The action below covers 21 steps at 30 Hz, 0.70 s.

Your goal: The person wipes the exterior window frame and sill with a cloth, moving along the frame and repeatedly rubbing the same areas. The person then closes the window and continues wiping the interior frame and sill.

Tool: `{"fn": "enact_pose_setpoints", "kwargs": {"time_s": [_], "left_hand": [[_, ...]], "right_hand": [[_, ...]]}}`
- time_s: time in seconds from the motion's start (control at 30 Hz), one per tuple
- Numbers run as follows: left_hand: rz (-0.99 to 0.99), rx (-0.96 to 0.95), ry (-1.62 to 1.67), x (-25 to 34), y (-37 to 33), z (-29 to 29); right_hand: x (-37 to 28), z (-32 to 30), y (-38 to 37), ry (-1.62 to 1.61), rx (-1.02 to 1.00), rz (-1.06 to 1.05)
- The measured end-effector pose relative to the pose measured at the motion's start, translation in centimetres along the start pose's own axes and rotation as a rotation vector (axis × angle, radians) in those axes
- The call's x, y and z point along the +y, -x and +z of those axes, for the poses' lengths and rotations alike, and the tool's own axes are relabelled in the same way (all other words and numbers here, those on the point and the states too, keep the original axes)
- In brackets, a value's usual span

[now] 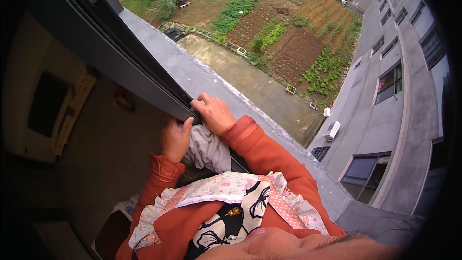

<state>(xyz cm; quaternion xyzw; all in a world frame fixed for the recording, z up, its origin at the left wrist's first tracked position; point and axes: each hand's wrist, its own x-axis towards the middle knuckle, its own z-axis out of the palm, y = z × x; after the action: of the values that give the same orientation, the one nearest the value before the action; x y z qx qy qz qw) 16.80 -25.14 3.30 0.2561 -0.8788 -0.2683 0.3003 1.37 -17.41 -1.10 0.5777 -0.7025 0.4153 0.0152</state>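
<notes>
A dark grey window sash (139, 74) runs down from the upper left and ends between my hands. My left hand (174, 139) is on the room side, closed at the sash's lower end; its thumb points up and its other fingers are mostly hidden by the frame. On the outer side my right hand (215, 114) bends its fingers round the sash edge. A crumpled, pale grey cloth (207, 149) hangs between the two hands, just under the sash end. Part of it is hidden by my left thumb, and I cannot tell whether any finger presses it.
Outside runs a grey ledge (207, 77) with a drop beyond it to a concrete path (250, 82) and garden plots (293, 53). A grey building (370, 110) with windows stands on the right. The dim room (106, 154) lies on the left.
</notes>
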Motion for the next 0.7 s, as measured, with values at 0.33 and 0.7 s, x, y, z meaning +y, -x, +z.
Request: {"fn": "enact_pose_setpoints", "kwargs": {"time_s": [0.33,0.7], "left_hand": [[-0.012,-0.017,0.005,-0.1,0.3,0.1],[-0.018,-0.037,0.048,-1.2,0.4,0.3]], "right_hand": [[0.1,-0.6,0.2,0.102,-0.262,-0.023],[-1.1,-0.1,-0.2,0.316,-0.213,-0.059]]}}
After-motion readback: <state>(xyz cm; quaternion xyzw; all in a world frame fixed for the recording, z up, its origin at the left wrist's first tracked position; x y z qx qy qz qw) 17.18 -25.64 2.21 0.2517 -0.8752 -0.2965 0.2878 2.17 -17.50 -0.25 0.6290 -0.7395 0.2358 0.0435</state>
